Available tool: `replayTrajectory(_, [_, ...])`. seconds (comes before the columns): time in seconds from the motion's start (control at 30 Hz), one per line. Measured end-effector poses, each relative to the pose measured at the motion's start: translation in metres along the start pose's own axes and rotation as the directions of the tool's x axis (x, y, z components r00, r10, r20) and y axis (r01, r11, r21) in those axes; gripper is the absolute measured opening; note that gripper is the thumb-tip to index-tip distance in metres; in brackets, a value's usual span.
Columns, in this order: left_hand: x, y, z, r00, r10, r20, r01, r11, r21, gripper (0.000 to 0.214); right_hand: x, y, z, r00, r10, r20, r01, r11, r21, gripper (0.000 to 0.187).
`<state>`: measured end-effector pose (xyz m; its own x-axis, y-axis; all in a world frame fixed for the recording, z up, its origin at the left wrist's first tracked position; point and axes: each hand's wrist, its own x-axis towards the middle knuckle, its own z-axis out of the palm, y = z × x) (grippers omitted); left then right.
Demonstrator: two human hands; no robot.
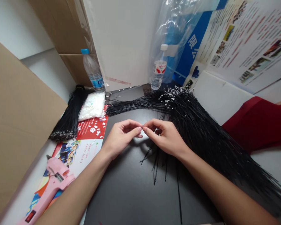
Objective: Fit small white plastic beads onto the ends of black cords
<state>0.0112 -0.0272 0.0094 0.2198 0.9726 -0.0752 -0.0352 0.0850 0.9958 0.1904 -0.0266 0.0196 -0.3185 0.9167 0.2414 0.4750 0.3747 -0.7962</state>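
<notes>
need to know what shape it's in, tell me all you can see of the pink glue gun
The pink hot glue gun is glossy plastic, lying on its side at the lower left, on a colourful printed sheet. Its narrow dark nozzle points up and away from the camera, while the long handle runs down out of the bottom of the view. A small black-and-white label sits on the body, and a dark patch with red marks sits near the handle's end. No glue stick or cord shows.

- View: one head-worn camera, at the person's head.
- Facing: forward and down onto the bench (pixel 128 197).
- Range: close above the left hand (pixel 121 137) and right hand (pixel 166 137).
</notes>
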Motion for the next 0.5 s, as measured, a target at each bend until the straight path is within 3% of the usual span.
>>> replayTrajectory(0.5, [0.0014, -0.0041, -0.0028, 0.997, -0.05, 0.059, 0.056, 0.993, -0.109, 0.025, -0.001, 0.0044, -0.0006, 0.999, 0.042, -0.01, -0.042, 0.997, 0.07, 0.018])
